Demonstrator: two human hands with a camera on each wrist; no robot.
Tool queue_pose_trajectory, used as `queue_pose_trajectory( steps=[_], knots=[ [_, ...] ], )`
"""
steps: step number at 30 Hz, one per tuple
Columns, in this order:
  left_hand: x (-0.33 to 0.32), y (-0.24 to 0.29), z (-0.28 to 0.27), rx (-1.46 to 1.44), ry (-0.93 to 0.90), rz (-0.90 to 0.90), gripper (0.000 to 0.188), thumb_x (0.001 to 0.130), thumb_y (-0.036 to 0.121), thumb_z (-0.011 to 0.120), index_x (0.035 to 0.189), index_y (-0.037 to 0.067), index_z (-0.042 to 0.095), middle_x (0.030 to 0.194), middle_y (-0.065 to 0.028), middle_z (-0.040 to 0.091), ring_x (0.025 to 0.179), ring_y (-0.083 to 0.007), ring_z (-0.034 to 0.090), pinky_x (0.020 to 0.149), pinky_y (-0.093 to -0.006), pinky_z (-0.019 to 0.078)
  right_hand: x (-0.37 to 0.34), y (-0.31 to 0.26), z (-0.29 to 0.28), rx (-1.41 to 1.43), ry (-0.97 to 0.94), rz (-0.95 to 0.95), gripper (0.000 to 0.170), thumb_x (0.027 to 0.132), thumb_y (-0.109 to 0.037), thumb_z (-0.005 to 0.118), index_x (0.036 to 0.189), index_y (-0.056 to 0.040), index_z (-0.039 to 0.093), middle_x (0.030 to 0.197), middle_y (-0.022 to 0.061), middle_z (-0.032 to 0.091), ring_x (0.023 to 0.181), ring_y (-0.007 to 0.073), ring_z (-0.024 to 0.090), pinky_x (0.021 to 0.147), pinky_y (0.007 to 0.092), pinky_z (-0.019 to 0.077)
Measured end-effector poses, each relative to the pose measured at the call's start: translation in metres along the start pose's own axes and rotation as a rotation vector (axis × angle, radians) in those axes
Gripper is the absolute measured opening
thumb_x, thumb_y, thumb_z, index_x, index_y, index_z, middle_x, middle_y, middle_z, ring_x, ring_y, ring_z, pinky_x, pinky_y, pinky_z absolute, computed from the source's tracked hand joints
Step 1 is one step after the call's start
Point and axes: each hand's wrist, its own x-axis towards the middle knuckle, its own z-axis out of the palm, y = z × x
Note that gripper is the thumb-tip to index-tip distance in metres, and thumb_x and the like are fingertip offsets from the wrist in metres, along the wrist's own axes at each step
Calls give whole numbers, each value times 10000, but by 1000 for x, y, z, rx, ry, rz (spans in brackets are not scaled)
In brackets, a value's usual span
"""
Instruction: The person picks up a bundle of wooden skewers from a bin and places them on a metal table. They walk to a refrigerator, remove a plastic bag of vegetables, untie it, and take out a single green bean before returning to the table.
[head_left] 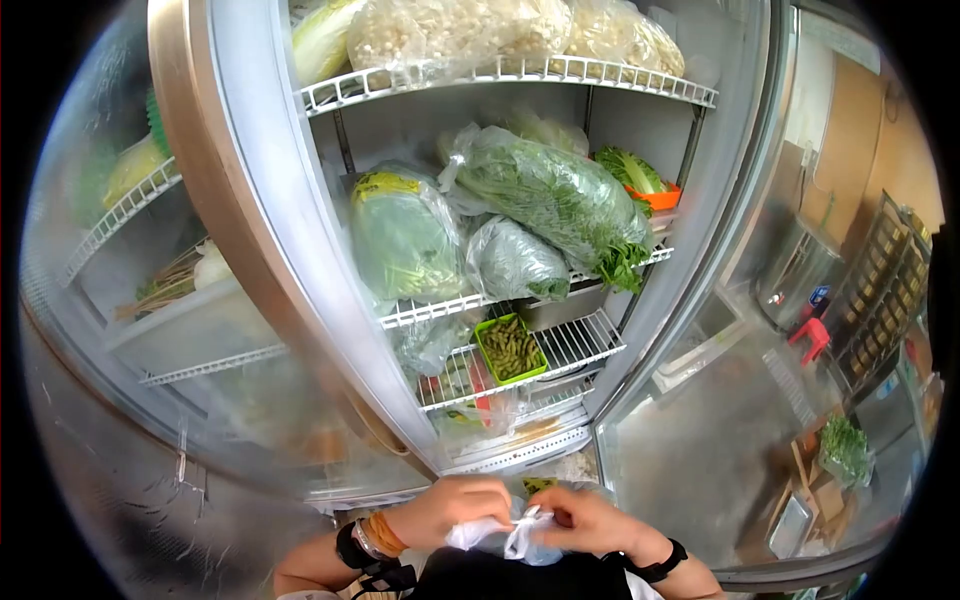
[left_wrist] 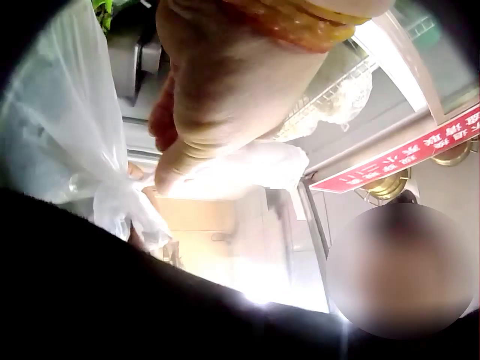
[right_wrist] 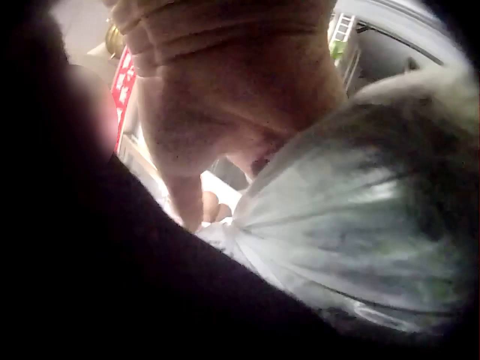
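Observation:
Both hands are at the gathered neck of a clear plastic bag (right_wrist: 360,217), close in front of the person's dark clothing. In the head view the left hand (head_left: 462,510), with an orange band at its wrist, pinches one white twisted end of the bag. Opposite it, the right hand (head_left: 592,522) grips the other end, thumb and fingers curled at the knotted part (head_left: 524,530). Dark green contents show through the bag's taut side in the right wrist view. Most of the bag's body is hidden below the hands in the head view.
An open upright fridge stands ahead. Its middle shelf (head_left: 430,312) bears bagged leafy greens (head_left: 560,190); a green basket (head_left: 512,350) of pods sits lower. Bagged mushrooms (head_left: 450,35) fill the top shelf. The glass door (head_left: 250,230) is at left, a red stool (head_left: 812,338) at right.

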Motion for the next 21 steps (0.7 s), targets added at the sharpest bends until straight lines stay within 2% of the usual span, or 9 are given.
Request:
queue_pose_trajectory(
  steps=[2,3,7,10,11,13,16,19,21],
  knots=[
    [5,3,0,-81,61,-3,135,864,161,663,957,66,689,945,-98,601,880,-239,617,750,-316,491,4,-6,2,-396,-74,-79,356,788,-165,717,1120,-113,601,870,170,651,794,353,644,684,397,512],
    [4,4,-2,-135,32,-39,219,846,202,712,1018,75,665,1024,-108,603,950,-257,604,813,-353,481,6,-4,1,-341,27,-143,337,787,-119,702,1109,-98,605,881,147,655,795,311,657,696,377,517],
    [-11,37,-38,585,514,134,510,704,245,828,1114,105,559,1236,-128,533,1108,-358,528,947,-484,415,16,-32,-32,270,380,-275,301,806,24,673,1093,-33,607,1002,6,625,917,94,590,801,266,498],
    [-28,32,-58,1003,739,99,483,691,158,801,1104,115,554,1248,-134,519,1149,-368,497,959,-489,409,42,-101,-64,324,502,-408,228,842,-55,702,1035,-56,582,984,7,617,932,79,577,807,255,489],
    [-29,26,-61,1044,789,145,463,686,131,786,1097,120,572,1252,-138,516,1164,-369,482,965,-490,404,55,-124,-63,295,642,-328,241,863,-77,686,1076,-41,580,958,0,616,913,76,574,807,252,480],
    [-30,14,-67,1120,887,240,435,677,78,757,1082,130,607,1259,-144,509,1195,-372,454,977,-493,394,104,-152,-78,437,730,-490,296,892,-77,640,1172,-19,561,961,15,625,896,84,576,795,258,472],
    [-19,12,-73,1231,754,77,382,668,47,745,1032,137,669,1270,-139,508,1226,-369,422,983,-497,389,183,-177,-104,607,671,-605,241,901,-110,610,1107,8,570,962,38,634,870,119,589,766,272,477],
    [-14,1,-79,1258,701,76,331,691,43,726,1008,133,700,1290,-130,510,1231,-367,424,1001,-503,373,273,-191,-137,379,859,-717,246,865,-150,619,1046,17,604,888,72,644,805,145,582,714,302,462],
    [-9,-2,-83,1281,692,50,326,702,46,718,1017,124,696,1286,-137,523,1226,-362,437,1010,-503,367,305,-198,-155,-201,1114,-613,313,815,-194,638,1046,17,617,993,225,668,918,352,656,788,411,506]
  ],
)
